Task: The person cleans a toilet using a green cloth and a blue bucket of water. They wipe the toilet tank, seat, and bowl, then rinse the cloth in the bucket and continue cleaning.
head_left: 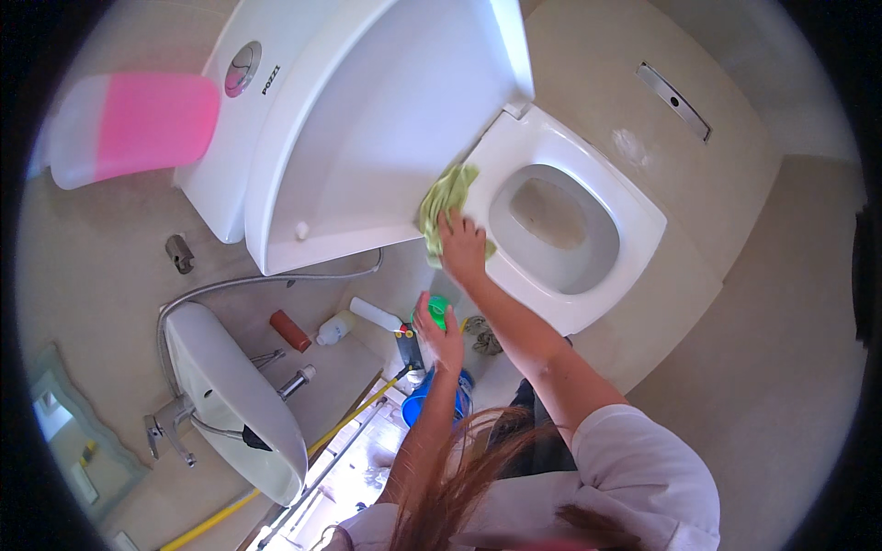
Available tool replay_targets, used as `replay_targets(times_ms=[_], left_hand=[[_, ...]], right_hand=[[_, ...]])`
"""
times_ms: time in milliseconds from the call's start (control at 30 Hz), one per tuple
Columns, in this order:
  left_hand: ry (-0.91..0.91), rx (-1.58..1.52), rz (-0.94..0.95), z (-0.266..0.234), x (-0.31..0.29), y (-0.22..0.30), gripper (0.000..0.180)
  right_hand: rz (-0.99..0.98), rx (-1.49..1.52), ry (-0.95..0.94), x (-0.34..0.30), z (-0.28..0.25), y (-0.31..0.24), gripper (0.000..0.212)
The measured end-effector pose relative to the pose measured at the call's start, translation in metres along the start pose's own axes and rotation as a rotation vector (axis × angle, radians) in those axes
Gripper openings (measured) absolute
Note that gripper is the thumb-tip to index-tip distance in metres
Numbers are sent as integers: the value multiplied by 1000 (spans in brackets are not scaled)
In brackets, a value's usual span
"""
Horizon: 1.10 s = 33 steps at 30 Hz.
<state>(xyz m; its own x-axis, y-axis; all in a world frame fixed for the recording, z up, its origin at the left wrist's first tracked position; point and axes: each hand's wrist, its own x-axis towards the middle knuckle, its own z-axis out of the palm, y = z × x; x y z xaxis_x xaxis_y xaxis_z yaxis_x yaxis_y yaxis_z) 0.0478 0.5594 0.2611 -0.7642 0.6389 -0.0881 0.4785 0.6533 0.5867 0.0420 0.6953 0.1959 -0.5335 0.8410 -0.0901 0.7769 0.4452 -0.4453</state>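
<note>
My right hand presses a crumpled light green cloth onto the back of the white toilet, by the hinge side, left of the bowl opening. The cloth spreads past my fingers. My left hand is lower and to the left, its fingers curled round a green-topped container; most of its body is hidden or hard to make out. The raised toilet lid leans back against the cistern.
A bottle of pink liquid stands on the cistern. At left are a washbasin and a shower hose. Near my left arm are a white bottle, a reddish-brown cylinder, a blue bucket and a yellow pole.
</note>
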Motion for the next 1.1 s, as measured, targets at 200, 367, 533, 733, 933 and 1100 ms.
replay_targets(times_ms=[200, 367, 533, 733, 933, 1100], left_hand=[[-127, 66, 283, 20, 37, 21, 40], [-400, 162, 266, 51, 18, 39, 45], [-663, 408, 558, 69, -16, 35, 65], [-934, 612, 904, 109, -31, 69, 101], [-1158, 578, 939, 65, -1, 103, 113], [-1259, 394, 1016, -69, 61, 143, 106]], right_hand=[[-231, -84, -130, -143, -14, 59, 52], [-59, -109, -339, -208, -67, 145, 56], [119, -339, -277, -223, -109, 253, 55], [1121, 468, -69, -198, -200, 346, 37], [1064, 1671, 500, -258, -233, 318, 38], [822, 2025, 601, -278, -222, 283, 39]])
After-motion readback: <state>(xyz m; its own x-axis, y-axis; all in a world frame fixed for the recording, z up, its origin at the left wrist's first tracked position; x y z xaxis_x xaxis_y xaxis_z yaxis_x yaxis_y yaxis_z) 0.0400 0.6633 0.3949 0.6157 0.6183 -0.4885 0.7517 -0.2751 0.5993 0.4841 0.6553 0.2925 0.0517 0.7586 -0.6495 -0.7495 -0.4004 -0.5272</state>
